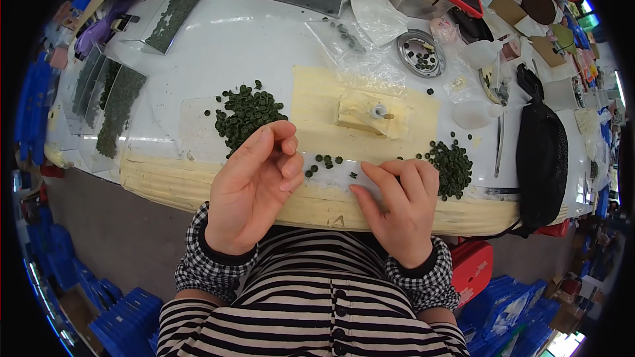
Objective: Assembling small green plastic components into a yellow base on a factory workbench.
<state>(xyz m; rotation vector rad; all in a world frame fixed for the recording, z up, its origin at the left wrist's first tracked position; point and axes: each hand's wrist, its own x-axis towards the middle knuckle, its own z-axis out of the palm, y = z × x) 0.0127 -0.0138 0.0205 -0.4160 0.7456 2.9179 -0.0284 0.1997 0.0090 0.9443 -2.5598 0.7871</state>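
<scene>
Head view, one item: wide fisheye, head-worn, left of a side-by-side pair. Standpoint: above the striped shirt (278,314), at the near side of the white table (211,36). Facing: downward and forward — upright, unmirrored. Range: close over the left hand (248,182) and right hand (403,201), both near mid-frame; the table's far side, more distant, runs along the top. Coverage: very broad, taking in floor (99,225) and blue crates (129,320) at lower left. Distortion: near table edge (175,178) bows, a dark rounded border fills the corners.
</scene>
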